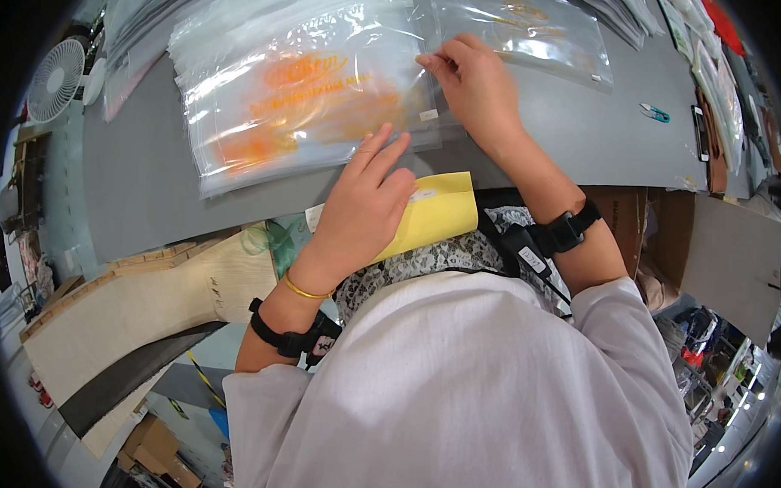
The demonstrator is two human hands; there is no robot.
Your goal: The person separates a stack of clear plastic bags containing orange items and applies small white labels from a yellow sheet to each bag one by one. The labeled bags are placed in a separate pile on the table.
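A thick stack of clear plastic bags (240, 110) with orange print lies on the grey table in front of me. The fingers of my right hand (480, 88) are pinched together at the right edge of the top bag. Below them, a small white label (428, 115) sits near that bag's lower right corner. My left hand (368, 204) is open, its fingertips resting on the bag's near edge. Beneath and beside this hand, a yellow sheet (443, 213) with a white sticker on it hangs at the table's front edge, partly hidden by the hand.
Another printed clear bag (552, 47) lies to the right, with a small white label at its corner. Teal thread snips (654, 113) rest farther right on the table (566, 147). More bags are piled at the back. A white fan (56, 79) is at the far left.
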